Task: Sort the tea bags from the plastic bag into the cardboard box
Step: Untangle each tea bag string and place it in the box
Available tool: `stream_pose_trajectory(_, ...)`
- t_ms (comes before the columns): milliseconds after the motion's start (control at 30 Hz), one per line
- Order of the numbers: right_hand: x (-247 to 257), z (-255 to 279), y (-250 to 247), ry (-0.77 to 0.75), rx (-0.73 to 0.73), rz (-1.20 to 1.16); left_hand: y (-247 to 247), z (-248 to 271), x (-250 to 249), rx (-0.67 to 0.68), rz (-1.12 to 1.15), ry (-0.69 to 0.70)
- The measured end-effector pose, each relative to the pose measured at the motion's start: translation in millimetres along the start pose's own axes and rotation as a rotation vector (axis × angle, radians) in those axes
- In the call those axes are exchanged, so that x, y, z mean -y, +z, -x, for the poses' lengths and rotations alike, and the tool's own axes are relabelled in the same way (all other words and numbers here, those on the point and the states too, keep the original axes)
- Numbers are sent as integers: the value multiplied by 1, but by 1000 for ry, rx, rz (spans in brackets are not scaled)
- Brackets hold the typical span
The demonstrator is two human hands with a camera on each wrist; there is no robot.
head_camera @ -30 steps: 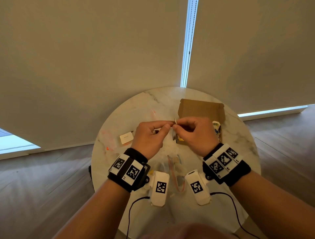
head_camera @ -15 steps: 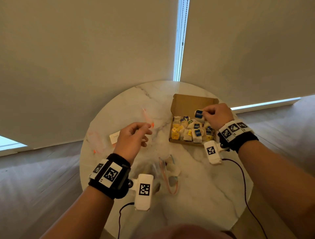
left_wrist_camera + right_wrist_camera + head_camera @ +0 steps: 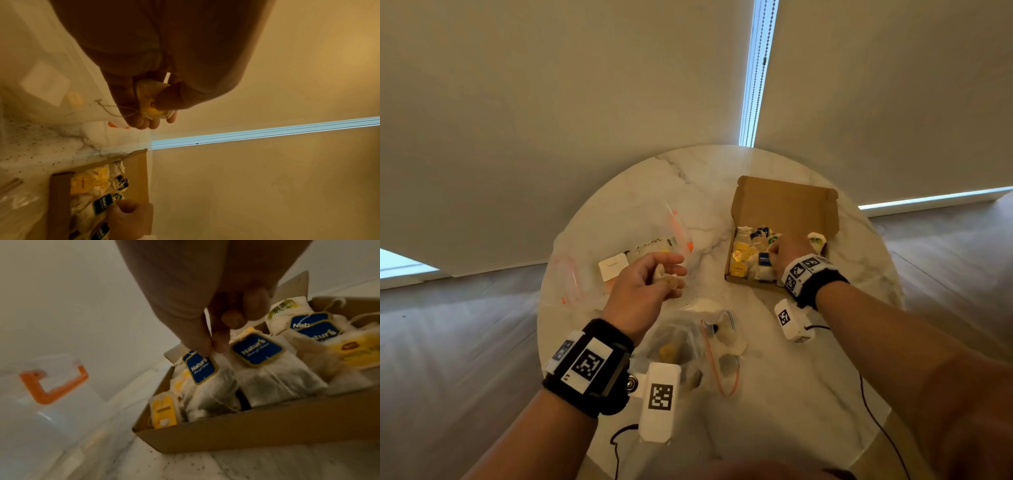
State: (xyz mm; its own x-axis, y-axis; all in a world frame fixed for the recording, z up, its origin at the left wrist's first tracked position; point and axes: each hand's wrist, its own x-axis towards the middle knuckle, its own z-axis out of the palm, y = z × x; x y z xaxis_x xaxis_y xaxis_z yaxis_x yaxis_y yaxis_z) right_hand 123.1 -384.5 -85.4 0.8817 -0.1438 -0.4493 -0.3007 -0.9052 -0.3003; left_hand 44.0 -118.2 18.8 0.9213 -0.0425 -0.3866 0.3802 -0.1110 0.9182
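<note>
A blue-tagged paper tea bag is pinched at its tag by the thumb and forefinger of the right hand, and it is held among the other bags inside the open brown cardboard box on the round white marble table. A crumpled yellowish tea bag is gripped in the curled fingers of the left hand, which is raised above the table, left of the box. The clear plastic zip bag with a red seal line lies near the table's front edge, and something yellowish can be seen inside it.

Several risks are judged here. The strings of neighbouring bags could be caught when the right hand is withdrawn, so that a placed bag is pulled out. The loose string of the left bag could snag or the thin paper could be torn, because dark crumbs are already scattered on the marble.

On the blue tags "Natur's" can be read. The yellow tags carry a red mark, but their writing is too blurred. The print on the small white card cannot be read.
</note>
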Motion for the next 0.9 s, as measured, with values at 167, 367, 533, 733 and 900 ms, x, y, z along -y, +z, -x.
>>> stream_pose_trajectory(167, -4, 1, 6, 9, -167, 44, 0, -2, 2, 1, 62, -1)
stream_pose_trajectory(367, -11, 18, 21, -172, 5, 404, 1, -1, 0, -23, 146, -21)
stream_pose_trajectory(533, 14, 47, 6, -358, -234, -57, -1, 3, -2, -2, 112, 24)
stream_pose_trajectory(733, 84, 112, -43, -810, -263, -463, -1, 13, -9, 64, -68, 89)
stream_pose_trajectory(900, 96, 134, -36, -720, -122, -583, 0, 22, -14, 19, 27, 142)
